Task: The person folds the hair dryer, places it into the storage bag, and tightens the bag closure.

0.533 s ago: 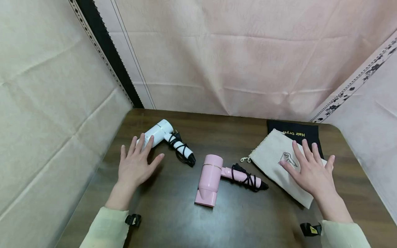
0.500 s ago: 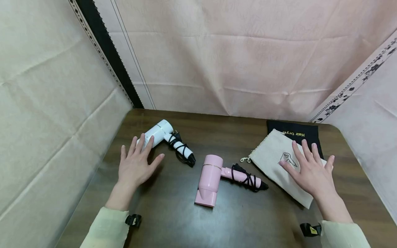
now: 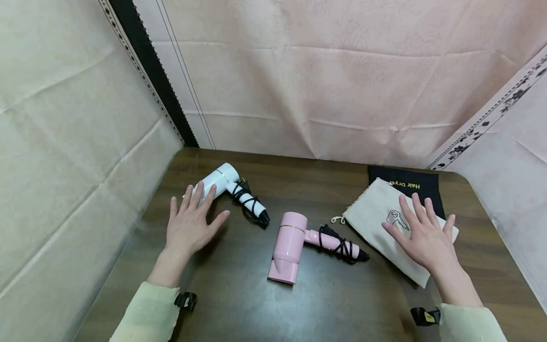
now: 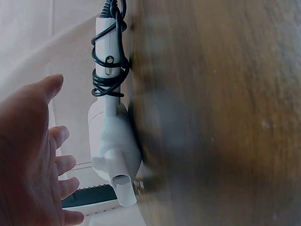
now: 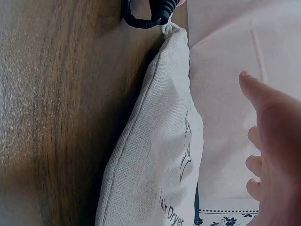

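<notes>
One white dryer (image 3: 221, 180), one glossy pink dryer (image 3: 289, 247), both cord-wrapped | cream printed pouch (image 3: 382, 230) | left hand (image 3: 188, 228), right hand (image 3: 429, 240): splayed

In the head view, we lose the nozzle (image 4: 123, 190) of the white hair dryer (image 3: 220, 180) behind the fingers of the left hand (image 3: 190, 230). The right hand (image 3: 429, 240) hides part of the cream drawstring pouch (image 3: 372, 206), which in turn covers much of the black pouch (image 3: 410, 178). The bottom edge crops 2 sleeves (image 3: 147, 313). In the left wrist view, we find the tabletop (image 4: 211, 117) blurred. In the right wrist view, the top edge leaves us only 1 end of the pink hair dryer (image 3: 288, 247).
</notes>
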